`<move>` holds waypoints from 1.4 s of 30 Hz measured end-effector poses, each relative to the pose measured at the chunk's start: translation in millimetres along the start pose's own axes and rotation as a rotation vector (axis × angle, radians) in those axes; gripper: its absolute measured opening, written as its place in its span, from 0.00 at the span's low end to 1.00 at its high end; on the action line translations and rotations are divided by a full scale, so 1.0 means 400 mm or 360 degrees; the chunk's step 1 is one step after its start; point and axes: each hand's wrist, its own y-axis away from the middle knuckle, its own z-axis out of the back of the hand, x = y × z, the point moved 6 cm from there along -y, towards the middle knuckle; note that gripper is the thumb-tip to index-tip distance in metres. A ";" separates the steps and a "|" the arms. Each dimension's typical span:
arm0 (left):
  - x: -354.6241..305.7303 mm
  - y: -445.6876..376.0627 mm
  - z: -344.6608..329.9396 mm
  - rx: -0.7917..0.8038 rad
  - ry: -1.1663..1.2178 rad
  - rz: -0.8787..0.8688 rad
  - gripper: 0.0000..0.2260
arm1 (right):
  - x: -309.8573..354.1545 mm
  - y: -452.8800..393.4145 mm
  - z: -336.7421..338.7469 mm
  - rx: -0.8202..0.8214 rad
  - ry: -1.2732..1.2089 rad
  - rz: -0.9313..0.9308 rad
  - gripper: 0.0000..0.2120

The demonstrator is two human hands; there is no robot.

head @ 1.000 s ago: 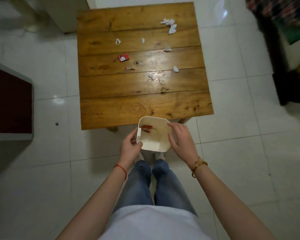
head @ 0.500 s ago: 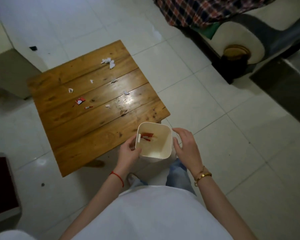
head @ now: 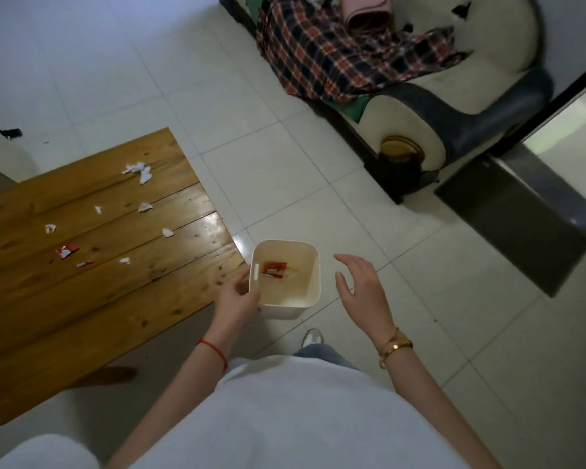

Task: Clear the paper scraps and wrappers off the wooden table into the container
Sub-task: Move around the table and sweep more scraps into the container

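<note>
A cream square container point(head: 310, 262) hangs over the tiled floor just off the right corner of the wooden table point(head: 82, 319). My left hand point(head: 236, 297) grips its left rim at the small handle. Red wrapper pieces point(head: 274, 269) lie in its bottom. To the container's right, my right hand point(head: 359, 287) hovers with fingers spread, a short gap from the wall. On the table lie several white paper scraps point(head: 139, 170), a red and white wrapper point(head: 66, 250) and a small red strip point(head: 84, 264).
A cream and dark sofa point(head: 460, 96) with a plaid cloth point(head: 335, 55) stands at the upper right. A dark low slab point(head: 528, 225) lies on the floor to the right. White tiled floor surrounds the table. My shoe point(head: 312, 337) shows below the container.
My view has swung to the right, so the table now sits at the left. My right hand has come off the container's side and opened. My left hand still holds it.
</note>
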 end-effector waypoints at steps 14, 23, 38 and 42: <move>-0.168 -0.236 -0.166 -0.0278 0.0378 0.0174 0.27 | -0.116 -0.424 0.066 0.0197 0.0019 0.0282 0.16; -0.350 -0.530 -0.115 -0.0567 0.0576 0.0202 0.25 | -0.034 -0.891 -0.015 0.0399 0.0006 0.0539 0.15; -0.438 -0.742 0.057 -0.1186 0.0927 0.0326 0.29 | 0.351 -1.369 -0.300 0.0982 0.0019 0.1239 0.15; -0.406 -0.759 0.047 -0.1362 0.1118 0.0435 0.29 | 0.431 -1.399 -0.403 0.1226 0.0090 0.1520 0.16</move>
